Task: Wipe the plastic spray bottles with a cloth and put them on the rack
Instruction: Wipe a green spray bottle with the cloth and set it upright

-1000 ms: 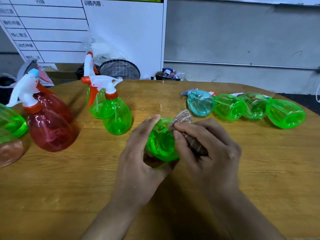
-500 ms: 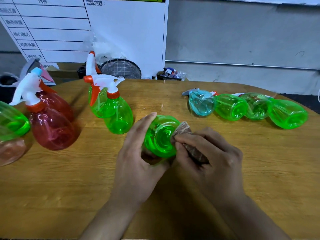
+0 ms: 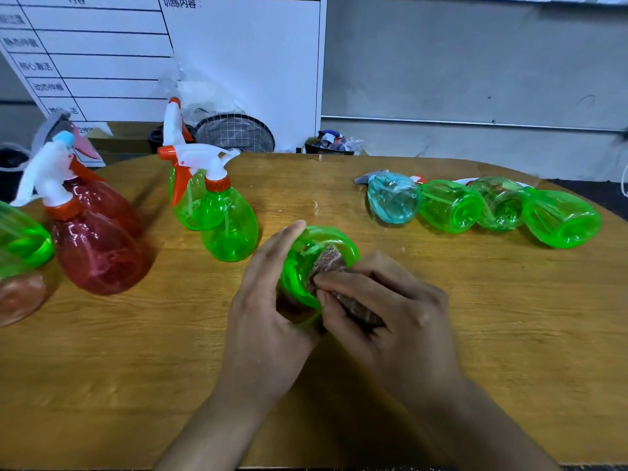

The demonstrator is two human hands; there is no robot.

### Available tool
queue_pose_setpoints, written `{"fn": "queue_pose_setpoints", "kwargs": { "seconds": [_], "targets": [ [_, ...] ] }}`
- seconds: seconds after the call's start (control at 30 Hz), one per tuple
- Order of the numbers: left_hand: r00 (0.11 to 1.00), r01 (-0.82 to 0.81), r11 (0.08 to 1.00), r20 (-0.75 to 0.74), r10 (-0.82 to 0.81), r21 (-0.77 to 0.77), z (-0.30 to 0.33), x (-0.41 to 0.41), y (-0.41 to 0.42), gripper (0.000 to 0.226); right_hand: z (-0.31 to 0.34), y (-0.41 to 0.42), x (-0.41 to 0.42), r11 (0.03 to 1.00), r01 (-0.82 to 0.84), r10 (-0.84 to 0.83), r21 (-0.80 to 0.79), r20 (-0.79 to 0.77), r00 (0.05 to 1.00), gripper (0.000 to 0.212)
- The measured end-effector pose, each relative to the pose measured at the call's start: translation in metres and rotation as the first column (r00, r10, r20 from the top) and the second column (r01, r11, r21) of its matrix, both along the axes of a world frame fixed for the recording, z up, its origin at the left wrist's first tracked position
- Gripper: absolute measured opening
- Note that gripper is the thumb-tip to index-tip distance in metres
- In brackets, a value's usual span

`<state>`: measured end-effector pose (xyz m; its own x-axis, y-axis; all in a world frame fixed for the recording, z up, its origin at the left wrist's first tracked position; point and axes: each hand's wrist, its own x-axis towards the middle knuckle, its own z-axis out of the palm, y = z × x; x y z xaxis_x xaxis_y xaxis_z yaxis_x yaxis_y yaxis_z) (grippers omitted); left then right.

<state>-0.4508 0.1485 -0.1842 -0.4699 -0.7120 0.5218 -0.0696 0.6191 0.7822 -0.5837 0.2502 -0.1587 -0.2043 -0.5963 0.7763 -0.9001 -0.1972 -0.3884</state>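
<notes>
My left hand [image 3: 268, 314] holds a green plastic spray bottle [image 3: 302, 263] above the wooden table [image 3: 136, 368], its round base turned up and away from me. My right hand [image 3: 384, 314] pinches a brownish cloth [image 3: 328, 263] and presses it against the bottle's base. The bottle's neck and spray head are hidden behind my left palm. No rack can be made out in this view.
Two upright green spray bottles [image 3: 227, 222] stand at centre left, two red ones [image 3: 95, 246] further left. A teal bottle [image 3: 392, 198] and three green ones [image 3: 560, 219] lie in a row at right. A round mesh basket [image 3: 234, 134] sits behind the table.
The cloth has slid from the bottle's right side onto its base, and the bottle has tilted so the base faces further up. Both hands stay in place.
</notes>
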Motion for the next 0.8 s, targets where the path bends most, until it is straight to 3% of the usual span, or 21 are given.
{"fn": "queue_pose_setpoints", "kwargs": {
  "seconds": [0.37,0.43,0.47,0.53,0.6,0.7,0.8],
  "targets": [
    [1.0,-0.002,1.0,0.006,0.002,0.031,0.001,-0.003,0.001,0.093,-0.002,0.003,-0.006,0.997,0.076,-0.076,-0.015,-0.009,0.997,0.012],
    [1.0,0.009,0.999,0.012,-0.01,0.046,-0.001,-0.003,0.001,0.094,-0.001,0.004,-0.005,0.998,0.057,-0.058,0.014,0.09,0.994,0.011],
    [0.999,0.014,0.999,0.029,-0.015,0.029,-0.003,-0.003,0.002,0.095,0.001,0.003,-0.003,0.999,0.034,-0.036,0.014,0.226,0.974,0.01],
    [0.996,0.026,1.0,0.083,-0.025,-0.015,-0.006,-0.005,0.005,0.097,0.003,0.0,-0.001,0.998,-0.003,0.042,-0.066,0.592,0.805,0.009],
    [0.991,0.026,0.999,0.131,-0.023,-0.022,-0.009,-0.006,0.008,0.099,0.003,-0.006,-0.003,0.993,0.038,0.078,-0.116,0.842,0.535,0.009],
    [0.984,0.06,0.998,0.168,-0.062,0.016,-0.015,-0.005,0.009,0.103,-0.004,-0.013,-0.01,1.0,-0.002,0.01,-0.01,0.965,0.26,0.012],
    [0.977,0.124,0.985,0.16,-0.143,0.118,-0.016,-0.002,0.01,0.087,-0.012,-0.015,-0.014,0.996,-0.083,-0.029,0.045,0.982,0.184,0.013]
  ]
}}
